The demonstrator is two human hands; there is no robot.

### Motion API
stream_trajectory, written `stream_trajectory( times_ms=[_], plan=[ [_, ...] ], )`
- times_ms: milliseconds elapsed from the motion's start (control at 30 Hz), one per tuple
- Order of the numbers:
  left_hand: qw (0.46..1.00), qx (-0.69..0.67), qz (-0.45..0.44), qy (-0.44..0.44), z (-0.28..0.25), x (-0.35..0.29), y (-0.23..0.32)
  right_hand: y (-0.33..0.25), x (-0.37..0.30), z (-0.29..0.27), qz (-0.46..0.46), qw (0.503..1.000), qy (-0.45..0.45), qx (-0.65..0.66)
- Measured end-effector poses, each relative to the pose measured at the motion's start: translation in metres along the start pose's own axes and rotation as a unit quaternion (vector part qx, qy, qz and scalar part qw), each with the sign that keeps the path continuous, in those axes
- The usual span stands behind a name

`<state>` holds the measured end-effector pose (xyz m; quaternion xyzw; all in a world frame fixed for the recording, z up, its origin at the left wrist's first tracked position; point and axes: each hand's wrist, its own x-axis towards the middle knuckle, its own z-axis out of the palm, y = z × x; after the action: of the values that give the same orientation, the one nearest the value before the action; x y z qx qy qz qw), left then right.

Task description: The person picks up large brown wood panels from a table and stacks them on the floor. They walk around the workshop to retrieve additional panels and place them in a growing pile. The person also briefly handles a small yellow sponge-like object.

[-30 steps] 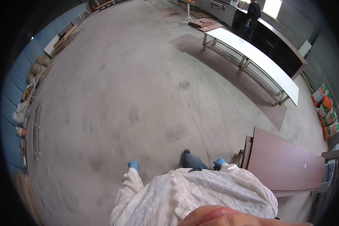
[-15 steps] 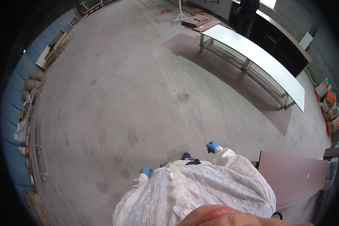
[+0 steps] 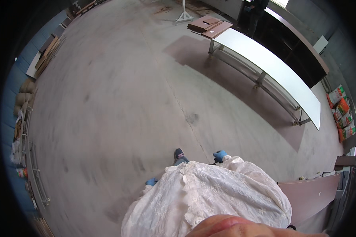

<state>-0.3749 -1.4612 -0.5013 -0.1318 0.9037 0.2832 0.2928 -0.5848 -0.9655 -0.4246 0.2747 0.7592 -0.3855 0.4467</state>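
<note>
My right hand (image 3: 220,155), in a blue glove, hangs beside the front of my white lace-patterned garment (image 3: 209,181). Its fingers curl inward, with something dark at their underside; whether that is part of the glove or a held thing I cannot make out. Low at my left side is my left hand (image 3: 151,181), also blue-gloved and largely covered by the sleeve and garment, so its fingers do not show clearly. Both hands are over the concrete floor and touch no furniture. One dark shoe (image 3: 179,153) shows ahead of the garment.
A long white-topped table (image 3: 265,59) on a metal frame stands ahead right, brown panels (image 3: 209,26) at its far end. Behind it is a person (image 3: 257,15) in dark clothes. A brown board (image 3: 312,193) is close on my right; bags (image 3: 342,112) lie beyond. Metal racks (image 3: 35,173) line the left.
The table and board have shifted in view as I moved forward and turned slightly. A shoe has come further forward. My left hand has dropped back, more hidden by the garment; the right stays curled.
</note>
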Motion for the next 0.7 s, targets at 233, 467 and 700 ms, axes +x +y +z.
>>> stream_trajectory(
  times_ms=[233,467,700],
  plan=[
    [0.821,-0.48,-0.309,-0.016,-0.188,0.195,0.07,-0.084,0.044,-0.04,0.016,0.995,0.047,0.087],
    [0.832,-0.525,-0.162,0.075,-0.309,0.361,0.234,-0.169,0.143,-0.086,0.04,0.983,0.059,0.168],
    [0.885,-0.416,-0.208,-0.034,-0.343,0.471,0.273,-0.337,0.235,-0.209,-0.029,0.997,0.04,0.066]
  ],
)
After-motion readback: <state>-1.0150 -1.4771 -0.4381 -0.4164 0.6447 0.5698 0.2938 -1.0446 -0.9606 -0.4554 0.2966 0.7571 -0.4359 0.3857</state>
